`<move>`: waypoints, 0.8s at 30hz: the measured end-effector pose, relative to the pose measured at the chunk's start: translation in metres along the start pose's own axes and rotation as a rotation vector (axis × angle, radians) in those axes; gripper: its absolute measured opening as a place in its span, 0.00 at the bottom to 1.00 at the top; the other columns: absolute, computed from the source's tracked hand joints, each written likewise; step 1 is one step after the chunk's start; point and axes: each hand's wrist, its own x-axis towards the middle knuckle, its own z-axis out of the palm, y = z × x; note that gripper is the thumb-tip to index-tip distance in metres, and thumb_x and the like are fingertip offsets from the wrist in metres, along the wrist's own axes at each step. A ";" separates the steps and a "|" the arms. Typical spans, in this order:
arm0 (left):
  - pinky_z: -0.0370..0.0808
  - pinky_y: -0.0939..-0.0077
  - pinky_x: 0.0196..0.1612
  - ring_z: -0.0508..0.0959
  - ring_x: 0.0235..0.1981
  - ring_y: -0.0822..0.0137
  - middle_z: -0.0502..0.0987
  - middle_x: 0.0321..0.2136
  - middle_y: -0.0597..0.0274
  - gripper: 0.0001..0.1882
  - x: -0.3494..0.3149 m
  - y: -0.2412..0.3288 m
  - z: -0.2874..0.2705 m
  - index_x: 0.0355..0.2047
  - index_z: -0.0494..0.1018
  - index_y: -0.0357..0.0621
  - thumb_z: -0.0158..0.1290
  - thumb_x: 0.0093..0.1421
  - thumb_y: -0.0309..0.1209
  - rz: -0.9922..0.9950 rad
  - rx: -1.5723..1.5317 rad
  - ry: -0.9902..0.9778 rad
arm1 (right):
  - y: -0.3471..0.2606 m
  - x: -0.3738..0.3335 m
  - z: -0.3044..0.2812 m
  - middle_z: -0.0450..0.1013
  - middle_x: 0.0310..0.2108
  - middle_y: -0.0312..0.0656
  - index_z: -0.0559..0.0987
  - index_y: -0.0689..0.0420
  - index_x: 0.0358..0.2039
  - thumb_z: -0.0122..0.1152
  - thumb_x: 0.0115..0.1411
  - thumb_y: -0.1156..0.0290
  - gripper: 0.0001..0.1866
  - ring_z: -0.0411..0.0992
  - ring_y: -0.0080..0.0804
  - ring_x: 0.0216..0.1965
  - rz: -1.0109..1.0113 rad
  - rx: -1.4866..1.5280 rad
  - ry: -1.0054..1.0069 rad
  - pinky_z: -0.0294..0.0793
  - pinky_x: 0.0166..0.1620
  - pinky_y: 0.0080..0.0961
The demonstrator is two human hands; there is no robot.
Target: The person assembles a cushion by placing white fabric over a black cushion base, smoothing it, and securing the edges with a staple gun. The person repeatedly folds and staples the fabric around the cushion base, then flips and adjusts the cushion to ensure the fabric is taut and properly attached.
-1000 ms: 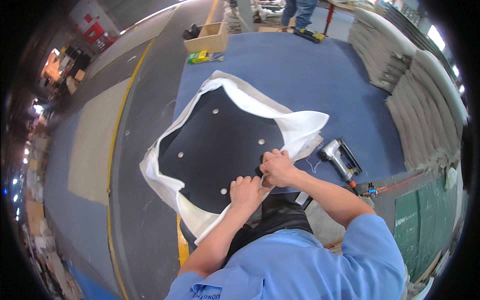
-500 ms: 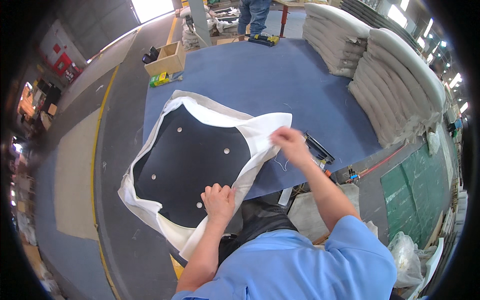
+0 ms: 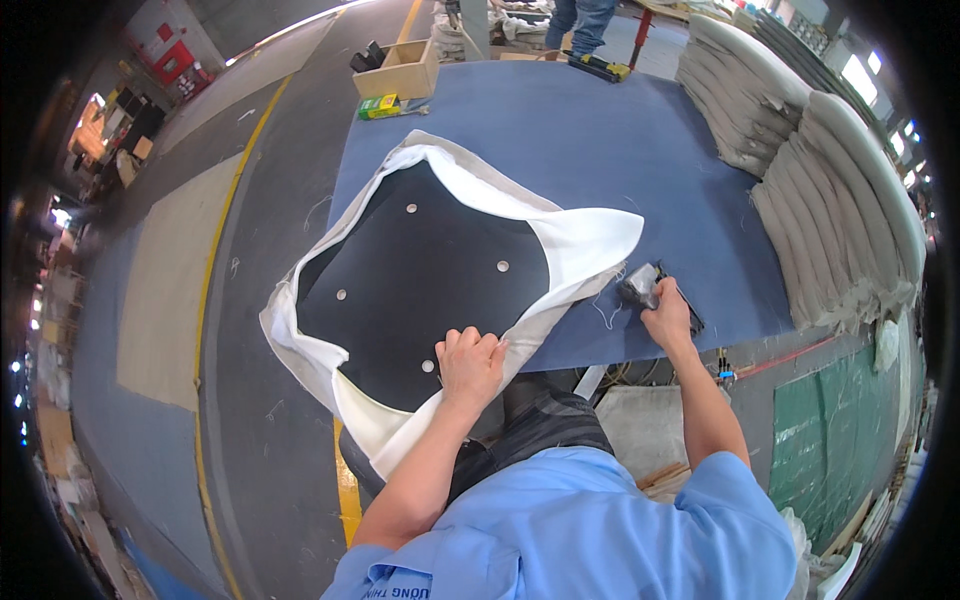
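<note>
A black seat panel (image 3: 430, 270) with several round holes lies on the blue table, its underside up. White padding and a greyish fabric cover (image 3: 590, 235) wrap up round its edges, loose at the right corner. My left hand (image 3: 470, 370) is closed at the near right edge, its curled fingers pressing the fabric against the panel. To the right of the loose corner, my right hand (image 3: 667, 312) is wrapped round a staple gun (image 3: 640, 287) on the table. Its grip is mostly hidden by my fingers.
The blue table (image 3: 560, 130) carries a wooden box (image 3: 400, 78), a green and yellow packet (image 3: 378, 107) and another staple gun (image 3: 600, 68). Stacked grey cushions (image 3: 850, 210) stand along the right. A person's legs (image 3: 582, 25) show beyond the far edge.
My right hand has let go of the fabric's right corner, moved right and down, and taken hold of the staple gun. My left hand stays on the edge. The whole view has shifted.
</note>
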 end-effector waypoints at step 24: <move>0.65 0.55 0.43 0.73 0.38 0.57 0.73 0.28 0.63 0.13 -0.001 -0.010 -0.003 0.27 0.80 0.49 0.62 0.65 0.42 -0.017 -0.032 0.030 | -0.152 -0.109 0.001 0.81 0.55 0.45 0.71 0.52 0.70 0.77 0.60 0.69 0.39 0.79 0.35 0.54 -0.261 0.597 -0.838 0.76 0.60 0.31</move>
